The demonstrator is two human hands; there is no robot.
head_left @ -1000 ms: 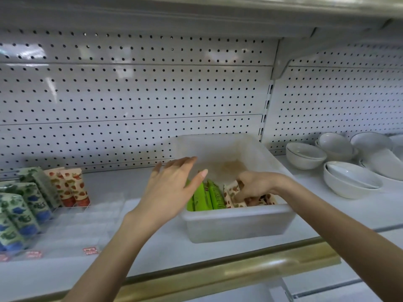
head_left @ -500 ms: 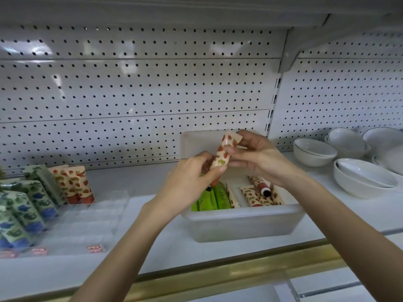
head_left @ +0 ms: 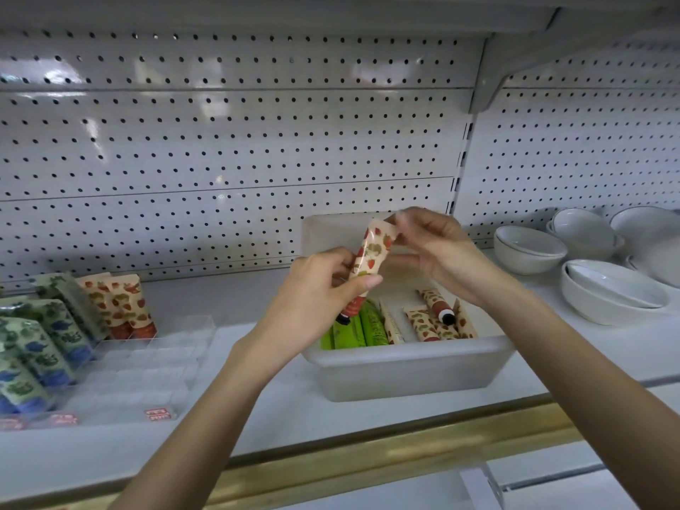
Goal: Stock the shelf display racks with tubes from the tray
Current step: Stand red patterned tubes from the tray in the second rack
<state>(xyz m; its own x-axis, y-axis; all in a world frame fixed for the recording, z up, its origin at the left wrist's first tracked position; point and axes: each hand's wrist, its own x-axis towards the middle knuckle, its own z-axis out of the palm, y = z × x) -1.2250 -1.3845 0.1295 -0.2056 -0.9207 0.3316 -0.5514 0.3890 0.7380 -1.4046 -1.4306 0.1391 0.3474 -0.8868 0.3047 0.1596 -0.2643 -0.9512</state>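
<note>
A strawberry-print tube [head_left: 372,254] with a red cap at its lower end is held above the white tray [head_left: 404,366]. My left hand [head_left: 320,296] grips its lower half and my right hand [head_left: 434,248] pinches its flat top end. In the tray lie green tubes [head_left: 362,327] and more strawberry-print tubes [head_left: 432,318]. The clear display rack [head_left: 147,362] sits on the shelf to the left, with strawberry tubes [head_left: 121,305] at its back and blue-capped green tubes [head_left: 40,340] along its left side.
White bowls [head_left: 530,248] are stacked on the shelf to the right of the tray. A perforated back panel [head_left: 220,141] rises behind everything. A gold strip [head_left: 368,458] edges the shelf front, and a shelf bracket [head_left: 515,49] juts out at the upper right.
My right hand lifted a strawberry tube out of the tray and my left hand came in and took hold of its lower half. Over the last half second both hands barely moved.
</note>
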